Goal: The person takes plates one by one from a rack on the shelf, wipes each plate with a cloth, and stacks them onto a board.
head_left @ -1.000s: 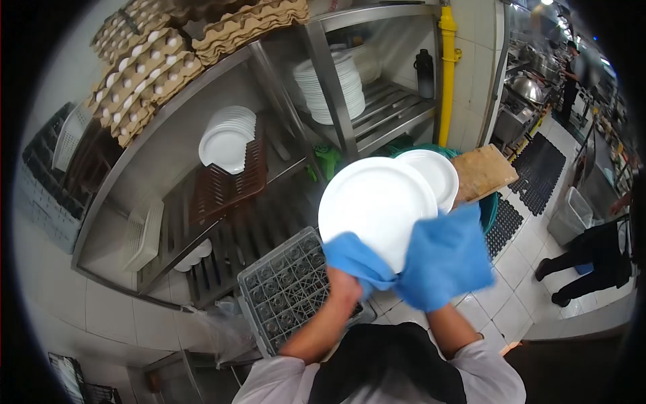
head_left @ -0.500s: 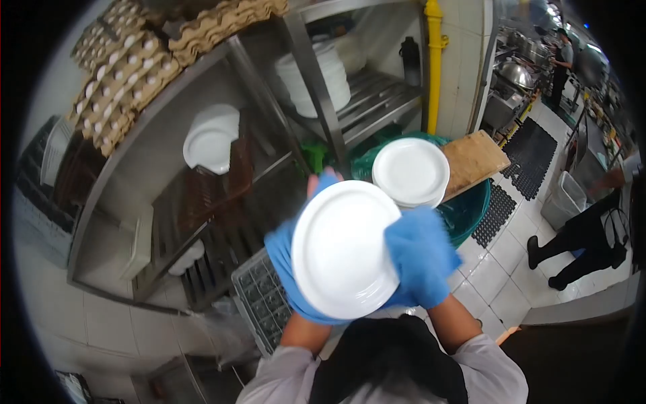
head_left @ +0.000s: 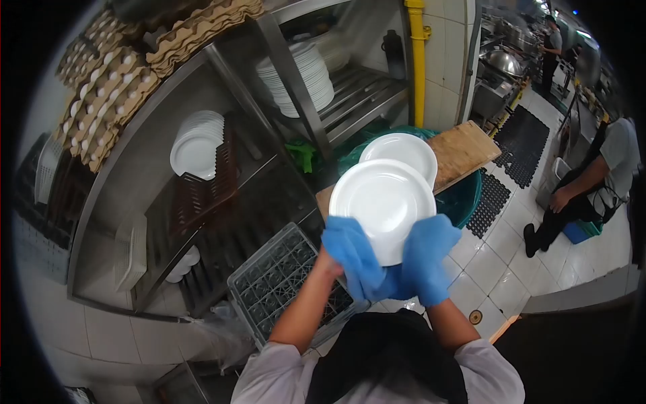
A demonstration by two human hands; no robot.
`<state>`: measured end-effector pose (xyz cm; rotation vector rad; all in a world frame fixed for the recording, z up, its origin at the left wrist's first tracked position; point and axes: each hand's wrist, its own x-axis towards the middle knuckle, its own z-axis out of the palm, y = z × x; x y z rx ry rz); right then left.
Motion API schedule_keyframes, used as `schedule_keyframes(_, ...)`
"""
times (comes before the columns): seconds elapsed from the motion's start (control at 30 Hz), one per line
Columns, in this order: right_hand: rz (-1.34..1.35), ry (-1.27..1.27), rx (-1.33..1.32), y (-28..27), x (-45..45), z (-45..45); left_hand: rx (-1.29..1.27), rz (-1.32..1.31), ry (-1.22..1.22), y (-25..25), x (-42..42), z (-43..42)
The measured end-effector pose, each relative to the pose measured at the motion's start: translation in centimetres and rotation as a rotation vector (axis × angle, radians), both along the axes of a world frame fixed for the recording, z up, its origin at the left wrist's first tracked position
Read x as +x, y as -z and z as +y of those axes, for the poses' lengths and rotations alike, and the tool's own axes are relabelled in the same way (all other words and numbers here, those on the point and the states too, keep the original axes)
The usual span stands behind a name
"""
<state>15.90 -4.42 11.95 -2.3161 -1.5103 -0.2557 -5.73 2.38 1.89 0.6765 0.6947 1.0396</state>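
White plate (head_left: 383,198) | both hands (head_left: 328,262) gripping through blue cloth (head_left: 355,252) | second plate (head_left: 402,149) beyond

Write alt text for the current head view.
A person's left hand and right hand, both covered by blue cloth, hold a white plate, overlapping another white plate in view, near a wooden board across a green bin. To the left, metal shelves hold stacked plates.

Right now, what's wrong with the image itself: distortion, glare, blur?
Head view: strong wide-angle distortion bows the steel shelving, and the corners fall to black. Head view: pale highlights on the glossy held plate. Head view: the blue cloth looks slightly smeared, likely motion. Head view: the far kitchen at upper right is small and soft.
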Motion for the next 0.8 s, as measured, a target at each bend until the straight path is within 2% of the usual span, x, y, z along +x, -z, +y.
schedule_keyframes(0.07,0.294,-0.084,-0.191,-1.1,-1.2,-0.6,-0.017,0.063,0.019,-0.9,0.2,3.7)
schedule_keyframes(0.1,0.295,-0.080,-0.187,-1.2,-1.5,-1.1,-0.034,0.131,0.038,-1.5,0.6,5.7)
schedule_keyframes(0.27,0.185,-0.939,-0.228,-1.1,-3.0,-4.1,-0.080,0.268,-0.106,-2.4,4.1,10.6)
schedule_keyframes(0.3,0.183,-0.933,-0.225,-1.1,-3.2,-4.4,-0.105,0.307,-0.148,-2.9,4.7,11.3)
schedule_keyframes(0.37,1.327,-0.332,-0.019,-1.1,-3.8,-5.0,-0.051,0.337,-0.111,0.2,5.2,15.0)
schedule_keyframes(0.4,0.899,-0.501,-0.112,-1.3,-2.5,-4.9,0.003,0.366,-0.079,1.3,5.2,16.3)
schedule_keyframes(0.43,0.897,-0.503,-0.114,-1.6,-2.0,-4.8,0.002,0.363,-0.081,0.6,5.2,16.3)
schedule_keyframes(0.5,1.097,-0.404,-0.050,-2.5,-1.2,-4.7,0.142,0.605,-0.123,-0.6,5.1,16.4)
schedule_keyframes(0.57,1.185,-0.425,-0.076,-6.7,0.5,-5.7,0.207,0.634,-0.040,-1.4,3.2,15.0)
schedule_keyframes(0.63,-0.265,-0.815,0.385,-7.8,2.4,-6.0,0.290,0.620,0.136,-2.5,0.2,12.4)
schedule_keyframes(0.67,-0.151,-0.724,0.317,-8.7,3.1,-6.9,0.303,0.571,0.225,-2.8,-1.6,10.6)
schedule_keyframes(0.73,0.018,-0.572,0.247,-9.9,3.2,-7.1,0.409,0.712,0.657,-3.1,-6.2,8.8)
schedule_keyframes(0.77,0.034,-0.532,0.267,-10.7,2.8,-6.7,0.633,0.802,0.802,-4.8,-7.4,7.9)
schedule_keyframes(0.8,0.047,-0.507,0.277,-11.1,2.3,-6.2,0.724,0.894,0.895,-6.8,-8.9,6.8)
